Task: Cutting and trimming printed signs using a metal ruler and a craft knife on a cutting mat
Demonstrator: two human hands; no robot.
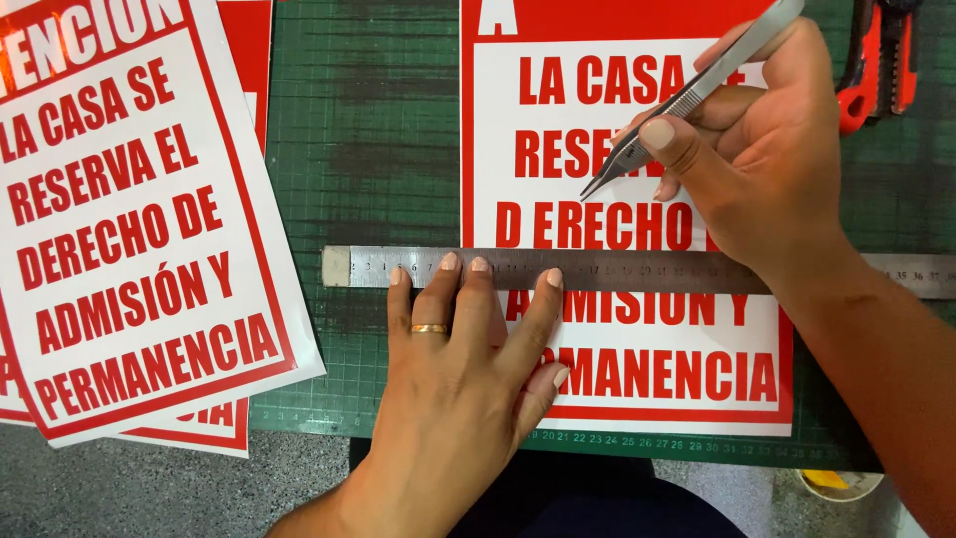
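Down at the near edge, a grey speckled bench (149, 493) is showing beneath the work, and a small pale cup (838, 485) with something yellow in it is peeking out at the lower right. Over the bench a green cutting mat (368, 149) with a printed grid is lying flat, its numbered border running along the front.

Moving up, the left hand (453, 369) is pressing palm-down, its fingers (448, 289) spread and flat, a gold ring (430, 328) on one of them. Their tips are resting on a steel ruler (617, 270), which is lying straight across the middle of the mat and over a red-and-white printed sign (637, 379). That sign is sitting square on the mat, its red border and bold red lettering running above and below the ruler.

Off to the left, a stack of matching signs (129, 229) is lying tilted, overhanging the mat's edge onto the bench.

Further up, the right hand (767, 159) is hovering over the sign, its fingers pinching a pair of metal tweezers (687, 100) like a pen. The tweezer tips are pointing down-left, just at the red lettering above the ruler.

At the far right corner, a red-and-black utility knife (876, 70) is lying on the mat, well apart from both hands.
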